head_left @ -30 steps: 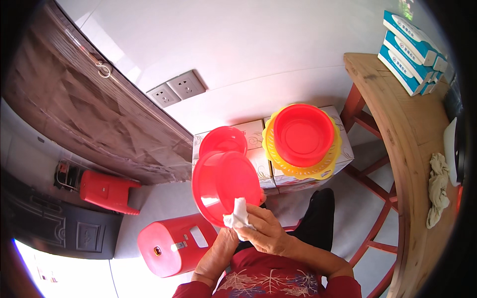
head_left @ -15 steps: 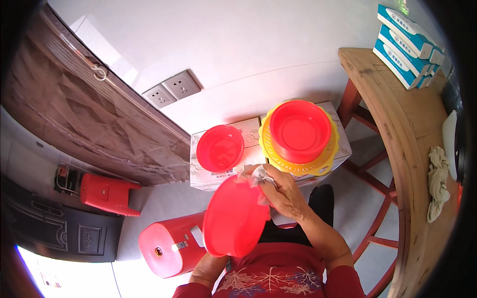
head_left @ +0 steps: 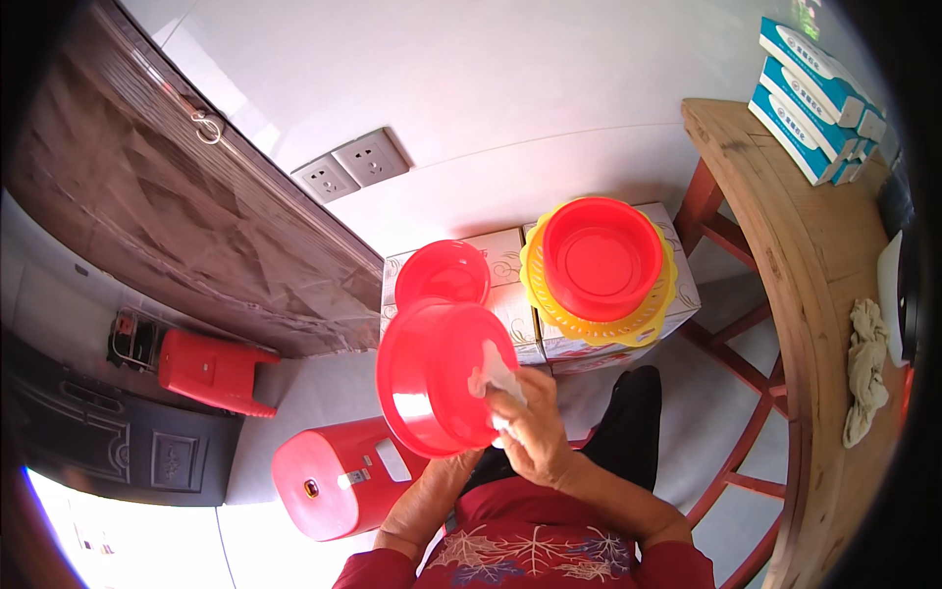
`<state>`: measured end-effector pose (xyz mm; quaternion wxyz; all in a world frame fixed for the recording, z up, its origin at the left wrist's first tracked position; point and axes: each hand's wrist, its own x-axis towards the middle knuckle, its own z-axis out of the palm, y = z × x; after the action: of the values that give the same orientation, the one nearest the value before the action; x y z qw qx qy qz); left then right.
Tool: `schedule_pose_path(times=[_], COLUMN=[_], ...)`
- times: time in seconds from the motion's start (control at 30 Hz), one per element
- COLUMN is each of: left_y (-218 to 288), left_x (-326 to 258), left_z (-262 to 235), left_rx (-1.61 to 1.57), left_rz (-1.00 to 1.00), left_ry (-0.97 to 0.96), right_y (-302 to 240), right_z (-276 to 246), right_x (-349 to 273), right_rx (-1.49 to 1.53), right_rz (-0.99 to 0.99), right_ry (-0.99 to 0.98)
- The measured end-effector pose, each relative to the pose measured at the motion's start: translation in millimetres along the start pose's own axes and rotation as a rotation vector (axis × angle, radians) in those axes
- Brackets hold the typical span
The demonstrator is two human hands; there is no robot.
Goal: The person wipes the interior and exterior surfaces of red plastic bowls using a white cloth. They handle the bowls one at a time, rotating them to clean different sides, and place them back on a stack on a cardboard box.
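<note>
A round red plastic basin (head_left: 432,373) is held up tilted in front of me, its inside facing me. My left hand (head_left: 463,461) supports it at the near lower edge, its fingers hidden behind the basin. In my right hand (head_left: 535,422) is a crumpled white tissue or thin cloth (head_left: 498,375), pressed on the basin's right inner wall. Just beyond the held basin, a second red basin (head_left: 453,267) sits on a printed carton (head_left: 505,257), partly covered from view. To its right another red basin (head_left: 601,260) rests in a yellow openwork basket (head_left: 549,302).
A red plastic stool (head_left: 319,486) stands at lower left, with another red stool (head_left: 206,368) farther left. At right is a wooden table (head_left: 775,216) holding stacked tissue boxes (head_left: 805,118) and a beige cloth (head_left: 865,373). A socket panel (head_left: 353,164) is on the wall.
The held basin has shifted slightly left and upward and turned its opening more toward me. My right hand with the tissue has moved from the far rim down to the right inner wall.
</note>
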<state>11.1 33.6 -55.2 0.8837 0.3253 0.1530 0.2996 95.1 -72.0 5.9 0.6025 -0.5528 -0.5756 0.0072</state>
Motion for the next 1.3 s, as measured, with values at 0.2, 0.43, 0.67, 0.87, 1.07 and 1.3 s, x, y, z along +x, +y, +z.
schedule_pose_path(times=[0.2, 0.43, 0.67, 0.87, 1.07, 1.3], left_y=[-4.3, -1.3, 12.5, 15.1, 18.5, 16.1], left_x=[-5.3, -4.7, -21.6, -20.7, -14.6, 3.4], left_z=[19.5, 4.5, 1.7, 15.2, 7.8, -28.7], left_rx=[0.289, 0.116, -0.005, 0.124, 0.391, -0.483], left_rz=[0.210, 0.050, -0.073, 0.035, 0.209, -0.192], left_ry=[0.043, 0.000, -0.055, -0.061, -0.024, 0.028], right_y=[3.8, -21.5, -10.1, 2.8, 16.1, -6.2], right_z=[-11.3, -11.7, -48.8, -39.7, -1.1, 15.6], right_x=[27.3, 16.6, 58.1, 44.0, 2.9, -34.5], right_rx=[0.338, 0.022, 0.189, 0.693, 0.994, 0.546], right_rz=[0.324, -0.269, 0.019, 0.747, 0.964, 0.602], right_ry=[0.141, -0.023, -0.126, -0.162, -0.039, -0.115])
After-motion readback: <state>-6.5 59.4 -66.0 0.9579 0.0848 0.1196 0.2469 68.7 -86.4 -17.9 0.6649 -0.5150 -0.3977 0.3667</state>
